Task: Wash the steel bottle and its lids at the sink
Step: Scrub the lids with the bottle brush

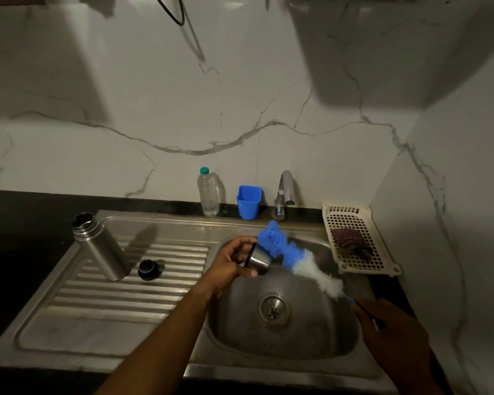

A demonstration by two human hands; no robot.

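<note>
The open steel bottle (99, 248) stands upright on the ribbed drainboard (131, 283) at the left. A black lid (148, 269) lies just right of it. My left hand (231, 263) grips a steel cup lid (257, 261) with a black strap over the sink basin (283, 315). My right hand (391, 334) holds the handle of a blue and white bottle brush (291, 258). The brush's blue head sits against the cup lid's rim.
A tap (283, 192) rises behind the basin. A clear plastic bottle (208, 192) and a blue plastic holder (248, 202) stand by the wall. A cream basket (357, 238) with a scrubber (348, 240) sits at the right. The drain (273, 308) is mid-basin.
</note>
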